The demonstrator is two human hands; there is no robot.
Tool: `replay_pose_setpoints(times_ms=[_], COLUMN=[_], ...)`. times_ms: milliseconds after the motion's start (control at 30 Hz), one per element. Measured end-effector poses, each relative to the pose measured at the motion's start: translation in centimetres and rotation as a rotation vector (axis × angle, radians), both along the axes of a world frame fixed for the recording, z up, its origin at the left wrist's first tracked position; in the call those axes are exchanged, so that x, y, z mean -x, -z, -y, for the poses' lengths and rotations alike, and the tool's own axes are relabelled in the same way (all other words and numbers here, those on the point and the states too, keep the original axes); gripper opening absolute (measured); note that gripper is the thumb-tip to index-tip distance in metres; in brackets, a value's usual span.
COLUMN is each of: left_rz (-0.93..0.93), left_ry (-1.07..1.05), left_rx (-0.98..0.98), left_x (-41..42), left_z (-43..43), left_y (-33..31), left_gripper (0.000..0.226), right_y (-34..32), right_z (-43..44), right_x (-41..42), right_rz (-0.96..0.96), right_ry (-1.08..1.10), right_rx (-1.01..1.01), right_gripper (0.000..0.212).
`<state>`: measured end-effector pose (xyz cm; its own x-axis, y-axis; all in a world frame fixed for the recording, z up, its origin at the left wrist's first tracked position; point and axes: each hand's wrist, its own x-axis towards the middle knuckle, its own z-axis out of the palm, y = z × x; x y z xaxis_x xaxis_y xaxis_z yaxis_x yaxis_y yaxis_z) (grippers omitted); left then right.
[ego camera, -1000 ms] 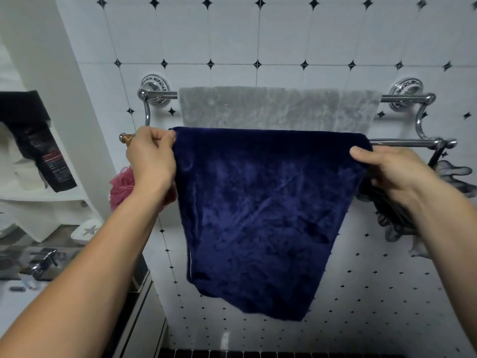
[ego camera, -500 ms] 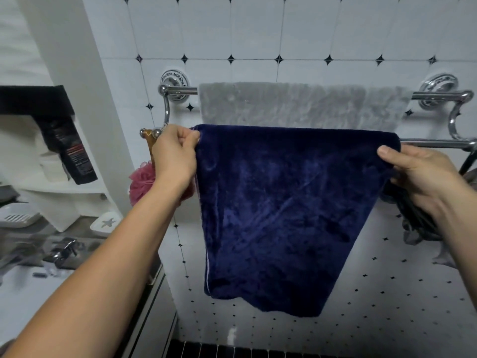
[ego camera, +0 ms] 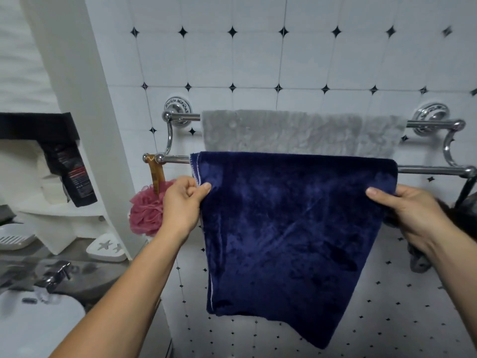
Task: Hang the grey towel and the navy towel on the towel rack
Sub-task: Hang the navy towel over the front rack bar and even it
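Note:
The grey towel (ego camera: 302,133) hangs over the rear bar of the chrome towel rack (ego camera: 180,117) on the tiled wall. The navy towel (ego camera: 289,228) is draped over the rack's front bar and hangs down, its lower edge slanting to the right. My left hand (ego camera: 183,205) pinches the navy towel's left edge a little below the bar. My right hand (ego camera: 410,213) grips its right edge at about the same height.
A pink bath sponge (ego camera: 145,213) hangs from a wooden hook (ego camera: 154,174) at the bar's left end. Left of a white wall corner stand shelves with a black tube (ego camera: 74,174), soap dishes (ego camera: 108,248), a tap (ego camera: 54,275) and a basin (ego camera: 38,324). Dark items hang at the right bar end (ego camera: 464,202).
Both hands slid down from the bar to grip the navy towel's side edges lower. The towel's top fold now lies over the front bar. The camera shifted left and up.

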<state>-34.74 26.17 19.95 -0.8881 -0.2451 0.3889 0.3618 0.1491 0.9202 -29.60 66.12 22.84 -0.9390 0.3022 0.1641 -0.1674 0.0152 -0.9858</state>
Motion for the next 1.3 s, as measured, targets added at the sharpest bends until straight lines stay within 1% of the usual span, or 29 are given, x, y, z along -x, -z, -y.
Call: replay_pose_setpoints(times_ms=[100, 233, 300, 367, 400, 433, 500, 533, 567, 600, 633, 667, 700, 767, 800, 867, 967, 1000, 1067, 1133, 1200, 1300], left_rz=[-0.008, 0.0, -0.024, -0.092, -0.14, -0.177, -0.187, -0.126, -0.018, 0.105, 0.219, 0.296, 0.331, 0.301, 0.284, 0.283, 0.24, 0.218, 0.176, 0.152, 0.136, 0.131], left_ry=[0.042, 0.065, 0.014, -0.1, -0.176, -0.265, -0.446, -0.5, -0.518, -0.499, -0.451, -0.376, -0.292, -0.15, -0.128, -0.143, -0.206, -0.216, -0.22, -0.27, -0.322, -0.313], left_rx=[0.036, 0.013, -0.006, -0.007, 0.037, 0.138, 0.459, 0.634, 0.779, 0.876, 0.921, 0.908, 0.842, 0.655, 0.608, 0.65, 0.807, 0.812, 0.75, 0.695, 0.639, 0.5], left_x=[-0.2, -0.8, -1.4, -2.0, -2.3, -2.4, -2.2, -1.8, -1.3, -0.8, -0.2, 0.2, 0.6, 1.3, 1.4, 1.4, 1.2, 1.0, 0.3, -0.5, -1.0, -1.1], left_z=[0.1, 0.1, -0.1, -0.4, -0.5, -0.6, -0.7, -0.9, -1.0, -1.0, -0.9, -0.8, -0.9, -1.0, -1.2, -1.1, -0.4, -0.3, -0.3, -0.7, -0.8, -0.4], left_y=[0.6, 0.1, -1.2, -2.7, -3.5, -4.5, -6.7, -7.9, -9.1, -10.3, -11.2, -11.9, -12.5, -13.0, -13.1, -13.2, -13.5, -13.6, -13.4, -12.7, -11.6, -10.5], left_gripper=[0.034, 0.031, 0.023, 0.012, 0.008, 0.004, 0.023, 0.034, 0.044, 0.051, 0.055, 0.056, 0.051, 0.032, 0.028, 0.027, 0.023, 0.024, 0.024, 0.028, 0.036, 0.043], right_y=[-0.2, -0.3, -0.3, -0.4, -0.7, -1.0, -1.9, -2.5, -3.1, -3.6, -4.1, -4.4, -4.6, -4.9, -5.0, -5.2, -5.7, -5.8, -5.7, -5.2, -4.7, -4.4], right_z=[-0.3, -0.6, -0.7, -0.8, -0.8, -0.8, -0.6, -0.5, -0.4, -0.1, 0.0, 0.2, 0.3, 0.5, 0.5, 0.5, 0.6, 0.7, 1.3, 2.0, 2.6, 3.0], right_x=[0.2, -0.1, -0.4, -0.8, -1.0, -1.2, -1.4, -1.4, -1.3, -1.2, -1.1, -1.0, -0.9, -0.8, -0.7, -0.7, -0.9, -0.9, -1.0, -1.0, -1.1, -1.3], right_rz=[0.01, -0.011, -0.015, 0.007, 0.025, 0.04, 0.054, 0.061, 0.07, 0.076, 0.086, 0.106, 0.129, 0.153, 0.151, 0.137, 0.127, 0.134, 0.159, 0.177, 0.191, 0.182], right_ry=[0.005, 0.007, 0.009, 0.007, 0.007, 0.011, 0.057, 0.09, 0.122, 0.138, 0.127, 0.096, 0.057, -0.011, -0.034, -0.067, -0.095, -0.101, -0.135, -0.144, -0.124, -0.158], right_rx=[-0.004, -0.01, -0.026, -0.05, -0.054, -0.053, -0.031, -0.011, 0.014, 0.042, 0.068, 0.101, 0.141, 0.201, 0.213, 0.238, 0.258, 0.271, 0.338, 0.387, 0.39, 0.404], right_gripper=[0.039, 0.033, 0.038, 0.045, 0.045, 0.042, 0.036, 0.033, 0.029, 0.024, 0.019, 0.014, 0.01, 0.005, 0.005, 0.006, 0.01, 0.011, 0.016, 0.021, 0.024, 0.025])
